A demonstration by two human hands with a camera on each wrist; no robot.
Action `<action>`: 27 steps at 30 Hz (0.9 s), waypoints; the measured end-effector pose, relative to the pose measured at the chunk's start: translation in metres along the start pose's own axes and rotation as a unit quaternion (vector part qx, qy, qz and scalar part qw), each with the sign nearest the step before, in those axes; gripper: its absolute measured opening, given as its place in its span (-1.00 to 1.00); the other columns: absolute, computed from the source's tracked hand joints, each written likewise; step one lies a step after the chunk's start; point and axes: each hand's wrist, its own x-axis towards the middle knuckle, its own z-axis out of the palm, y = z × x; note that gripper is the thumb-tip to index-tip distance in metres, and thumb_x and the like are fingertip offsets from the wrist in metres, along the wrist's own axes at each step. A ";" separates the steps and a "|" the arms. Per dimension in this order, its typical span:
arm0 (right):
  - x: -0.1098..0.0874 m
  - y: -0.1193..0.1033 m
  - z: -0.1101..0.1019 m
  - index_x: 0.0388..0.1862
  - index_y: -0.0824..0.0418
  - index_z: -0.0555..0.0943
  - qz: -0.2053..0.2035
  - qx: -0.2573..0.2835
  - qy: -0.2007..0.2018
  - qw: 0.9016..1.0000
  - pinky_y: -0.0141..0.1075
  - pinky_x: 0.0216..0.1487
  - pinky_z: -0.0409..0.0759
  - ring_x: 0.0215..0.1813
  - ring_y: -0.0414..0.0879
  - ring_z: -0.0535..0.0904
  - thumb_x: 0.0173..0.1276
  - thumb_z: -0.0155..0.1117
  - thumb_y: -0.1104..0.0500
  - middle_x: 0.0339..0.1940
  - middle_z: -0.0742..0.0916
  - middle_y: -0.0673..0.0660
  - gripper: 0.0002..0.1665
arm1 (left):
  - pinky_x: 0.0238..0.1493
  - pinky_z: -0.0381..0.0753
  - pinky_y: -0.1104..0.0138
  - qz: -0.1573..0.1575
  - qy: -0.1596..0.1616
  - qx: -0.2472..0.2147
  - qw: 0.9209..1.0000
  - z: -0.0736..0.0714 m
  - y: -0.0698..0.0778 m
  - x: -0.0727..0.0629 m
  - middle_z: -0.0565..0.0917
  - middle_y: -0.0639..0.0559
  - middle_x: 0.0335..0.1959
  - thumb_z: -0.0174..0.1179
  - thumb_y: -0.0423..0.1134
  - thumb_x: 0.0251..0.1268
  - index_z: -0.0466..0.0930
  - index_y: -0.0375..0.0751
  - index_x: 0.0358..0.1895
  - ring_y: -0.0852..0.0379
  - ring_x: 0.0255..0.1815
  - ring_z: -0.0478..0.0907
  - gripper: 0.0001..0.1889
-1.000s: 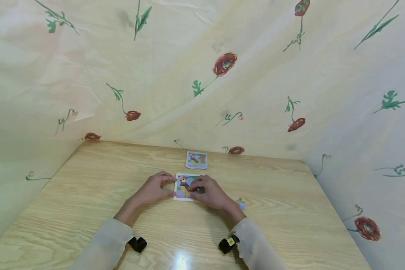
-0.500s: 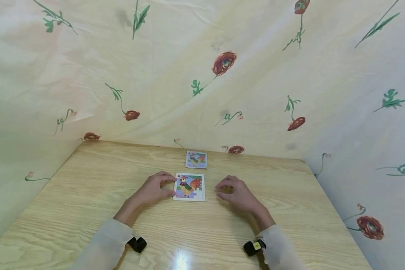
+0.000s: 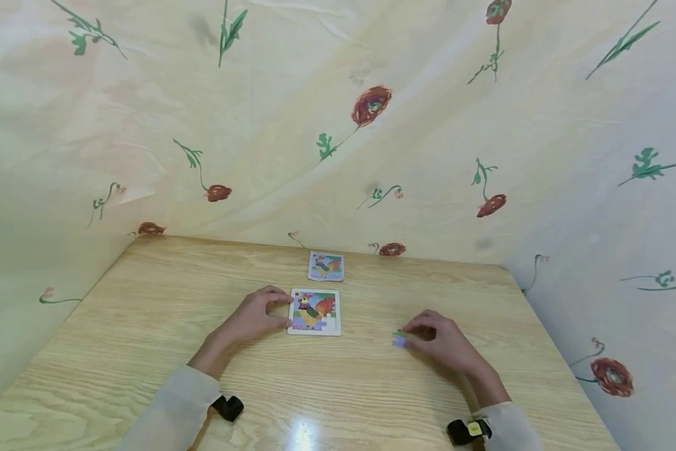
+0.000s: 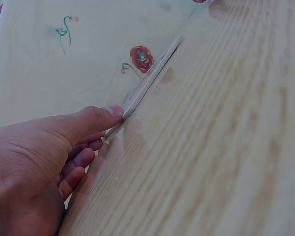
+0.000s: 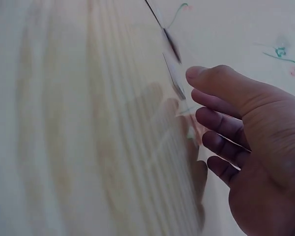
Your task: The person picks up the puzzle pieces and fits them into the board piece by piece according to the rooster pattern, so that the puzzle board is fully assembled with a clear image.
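Note:
A square rooster jigsaw puzzle (image 3: 313, 316) in a white tray lies flat on the table, its lower right corner showing bare white backing. My left hand (image 3: 255, 316) holds the tray's left edge between thumb and fingers. In the left wrist view the thumb (image 4: 113, 112) rests on the near corner of the thin tray (image 4: 150, 83). Off to the right, my right hand (image 3: 439, 338) is beside a loose purple and green puzzle piece (image 3: 399, 339), fingers curved and apart. The right wrist view shows the thumb (image 5: 196, 73) just short of the piece (image 5: 173, 77).
Behind the tray lies a square picture card (image 3: 326, 266) with the same rooster. The wooden table (image 3: 174, 269) ends at flowered cloth (image 3: 292, 156) at the back and sides. Each wrist wears a black camera, such as the right wrist camera (image 3: 460, 432).
My right hand has left the puzzle and moved right and slightly nearer to the loose piece. The puzzle's lower right corner has come into sight. My left hand stays at the tray's left edge.

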 end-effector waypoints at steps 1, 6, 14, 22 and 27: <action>-0.002 0.002 -0.001 -0.13 -0.07 0.78 -0.002 -0.001 0.001 1.000 -0.38 -0.12 0.53 -0.10 -0.15 0.57 0.30 0.55 0.08 -0.12 0.72 -0.07 -0.82 | 0.37 0.50 -0.08 -0.001 0.000 -0.001 1.000 0.000 0.000 0.000 0.57 0.07 0.28 0.47 -0.10 0.27 0.66 -0.02 0.28 -0.09 0.40 0.47 -0.50; -0.005 0.004 -0.003 -0.11 -0.05 0.78 -0.004 0.002 -0.012 1.000 -0.38 -0.06 0.54 -0.05 -0.17 0.59 0.28 0.56 0.07 -0.09 0.73 -0.07 -0.80 | 0.37 0.50 -0.09 -0.001 -0.001 -0.005 1.000 0.000 0.000 0.000 0.56 0.07 0.28 0.47 -0.09 0.28 0.66 -0.02 0.28 -0.10 0.40 0.46 -0.50; -0.004 0.004 0.001 -0.14 -0.09 0.78 0.008 -0.005 -0.016 1.000 -0.40 -0.11 0.49 -0.09 -0.20 0.53 0.27 0.57 0.04 -0.09 0.71 -0.07 -0.80 | 0.37 0.50 -0.09 -0.001 0.002 -0.005 1.000 0.000 0.000 -0.001 0.57 0.08 0.27 0.48 -0.09 0.26 0.67 -0.02 0.26 -0.10 0.40 0.47 -0.51; -0.004 0.002 0.003 -0.15 -0.08 0.77 0.003 -0.006 -0.008 1.000 -0.40 -0.08 0.52 -0.07 -0.19 0.56 0.27 0.57 0.09 -0.09 0.70 -0.07 -0.82 | 0.39 0.49 -0.08 -0.001 0.000 -0.008 1.000 0.000 0.000 -0.001 0.57 0.08 0.28 0.48 -0.08 0.26 0.67 -0.01 0.26 -0.09 0.40 0.47 -0.51; -0.002 0.001 0.004 -0.15 -0.05 0.77 -0.005 -0.007 -0.002 1.000 -0.40 -0.08 0.53 -0.07 -0.19 0.56 0.27 0.57 0.09 -0.09 0.70 -0.05 -0.81 | 0.39 0.48 -0.08 -0.007 0.000 -0.013 1.000 0.000 0.000 -0.001 0.56 0.10 0.28 0.48 -0.09 0.26 0.67 0.00 0.26 -0.08 0.40 0.45 -0.51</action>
